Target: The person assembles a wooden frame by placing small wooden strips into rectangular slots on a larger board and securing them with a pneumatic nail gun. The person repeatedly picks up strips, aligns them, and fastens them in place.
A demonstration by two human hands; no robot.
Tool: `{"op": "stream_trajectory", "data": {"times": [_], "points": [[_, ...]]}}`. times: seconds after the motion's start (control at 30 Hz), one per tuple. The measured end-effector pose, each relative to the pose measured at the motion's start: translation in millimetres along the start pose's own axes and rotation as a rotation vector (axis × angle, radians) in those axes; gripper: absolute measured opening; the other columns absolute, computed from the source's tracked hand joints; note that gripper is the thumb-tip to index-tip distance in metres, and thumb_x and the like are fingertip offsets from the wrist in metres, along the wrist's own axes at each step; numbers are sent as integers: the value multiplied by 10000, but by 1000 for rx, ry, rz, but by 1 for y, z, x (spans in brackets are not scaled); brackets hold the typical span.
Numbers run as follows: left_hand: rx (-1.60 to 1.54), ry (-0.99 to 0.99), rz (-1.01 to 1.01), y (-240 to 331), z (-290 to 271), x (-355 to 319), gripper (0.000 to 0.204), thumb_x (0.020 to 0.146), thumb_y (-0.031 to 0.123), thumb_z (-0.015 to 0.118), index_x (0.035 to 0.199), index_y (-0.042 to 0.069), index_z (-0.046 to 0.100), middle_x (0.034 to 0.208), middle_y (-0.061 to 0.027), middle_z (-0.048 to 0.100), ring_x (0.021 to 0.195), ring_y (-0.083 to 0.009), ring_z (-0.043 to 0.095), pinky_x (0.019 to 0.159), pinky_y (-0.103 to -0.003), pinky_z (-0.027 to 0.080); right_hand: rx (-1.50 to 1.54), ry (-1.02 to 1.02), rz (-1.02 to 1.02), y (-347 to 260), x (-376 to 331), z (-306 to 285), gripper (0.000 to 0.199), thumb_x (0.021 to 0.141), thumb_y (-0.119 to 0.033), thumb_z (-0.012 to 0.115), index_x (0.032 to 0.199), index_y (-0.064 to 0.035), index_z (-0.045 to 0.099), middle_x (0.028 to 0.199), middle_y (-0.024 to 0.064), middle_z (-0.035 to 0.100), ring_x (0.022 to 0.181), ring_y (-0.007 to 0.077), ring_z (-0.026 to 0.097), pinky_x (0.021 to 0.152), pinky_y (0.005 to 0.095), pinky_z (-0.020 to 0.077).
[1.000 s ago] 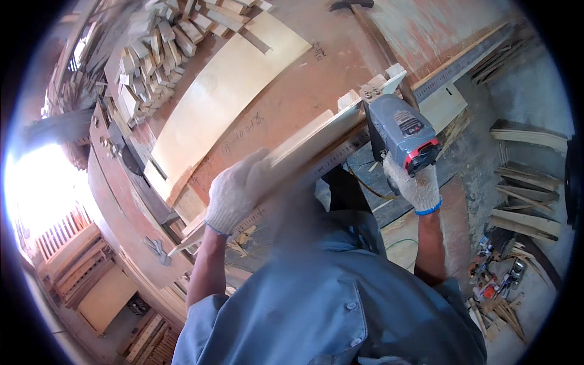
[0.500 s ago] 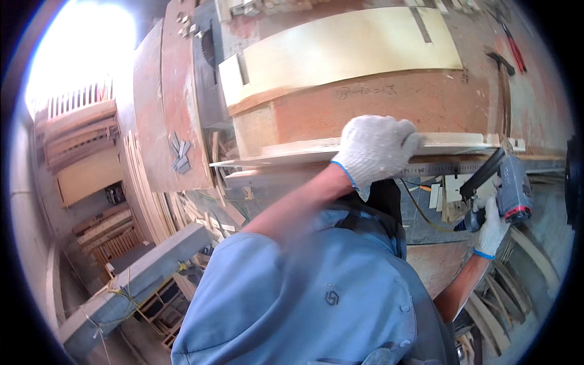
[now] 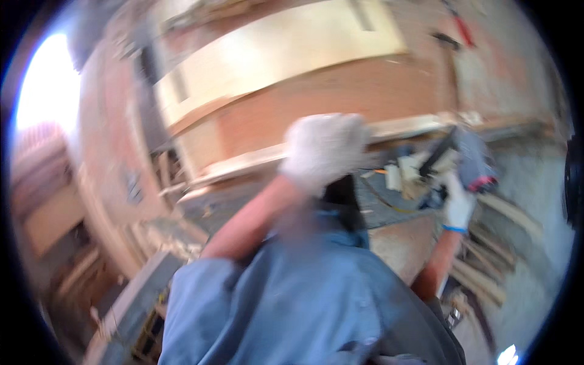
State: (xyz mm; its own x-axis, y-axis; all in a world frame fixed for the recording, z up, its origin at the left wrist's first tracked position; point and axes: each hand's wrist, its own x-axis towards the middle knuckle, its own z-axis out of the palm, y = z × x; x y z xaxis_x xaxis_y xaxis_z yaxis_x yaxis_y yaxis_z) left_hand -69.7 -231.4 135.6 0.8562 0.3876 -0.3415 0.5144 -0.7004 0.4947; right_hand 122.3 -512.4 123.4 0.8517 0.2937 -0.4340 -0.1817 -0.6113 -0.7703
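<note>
Head view, smeared by motion blur: nearest is the person's blue-grey shirt (image 3: 310, 292), on the near side of a long pale wooden strip (image 3: 404, 127) that lies along the near edge of the bench (image 3: 508, 91). The left forearm (image 3: 252, 219) slants forward and rightward toward the strip, ending in a white-gloved left hand (image 3: 325, 149), back upward and fingers curled, across the strip's middle. Blur hides its fingertips, so I cannot tell whether its grip has hold of the wood. The right forearm (image 3: 439, 264) reaches forward, to the right of the strip's near side; the gloved right hand (image 3: 457, 204) has its grip closed around the handle of a grey-and-red nail gun (image 3: 474, 161). The gun's nose is by the strip's right end; contact there is unclear. Pale offcuts (image 3: 393, 176) lie lower down, on the strip's near side, left of the gun. Beyond the strip are a pale curved panel (image 3: 280, 45), a hammer (image 3: 451, 73) near its right end, and, farthest, a red-handled tool (image 3: 464, 30).
</note>
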Motion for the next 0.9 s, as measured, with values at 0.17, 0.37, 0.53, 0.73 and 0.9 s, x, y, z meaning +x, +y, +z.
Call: {"op": "stream_trajectory", "data": {"times": [0.17, 0.37, 0.53, 0.73, 0.9], "points": [[-94, 211, -53, -1, 18, -2, 284, 1018, 334, 602, 1134, 139, 773, 985, -151, 765, 916, -368, 737, 809, -467, 577, 29, -60, -2, -12, 6, 6, 327, 903, -52, 739, 1216, -16, 653, 1034, 50, 690, 902, 152, 660, 795, 329, 539], [-75, 239, 8, 3, 24, 3, 250, 1009, 304, 603, 1099, 127, 755, 954, -159, 751, 886, -372, 728, 791, -480, 569, 15, -34, -40, -4, 0, 9, 188, 893, -77, 731, 1065, -16, 686, 837, 40, 674, 684, 103, 618, 619, 287, 495], [-66, 405, 88, 0, 35, -1, 232, 1004, 303, 594, 996, 120, 736, 839, -171, 726, 772, -380, 715, 701, -511, 561, 25, 0, -80, -5, -5, 14, 93, 893, -116, 704, 835, -46, 719, 731, 7, 673, 654, 101, 605, 633, 285, 472], [7, 349, 36, 7, 32, 1, 251, 1002, 327, 615, 938, 105, 714, 787, -171, 715, 715, -382, 712, 661, -506, 558, 141, -21, -70, 5, 3, 11, 114, 885, -98, 700, 782, -48, 693, 681, 17, 637, 547, 95, 542, 499, 275, 397], [37, 367, 33, 9, 32, 1, 301, 1015, 348, 600, 866, 103, 693, 754, -172, 703, 694, -378, 710, 632, -503, 554, 150, -16, -100, 16, 9, 9, 78, 896, -95, 708, 832, -51, 699, 714, 7, 644, 577, 88, 550, 513, 273, 397]]}}
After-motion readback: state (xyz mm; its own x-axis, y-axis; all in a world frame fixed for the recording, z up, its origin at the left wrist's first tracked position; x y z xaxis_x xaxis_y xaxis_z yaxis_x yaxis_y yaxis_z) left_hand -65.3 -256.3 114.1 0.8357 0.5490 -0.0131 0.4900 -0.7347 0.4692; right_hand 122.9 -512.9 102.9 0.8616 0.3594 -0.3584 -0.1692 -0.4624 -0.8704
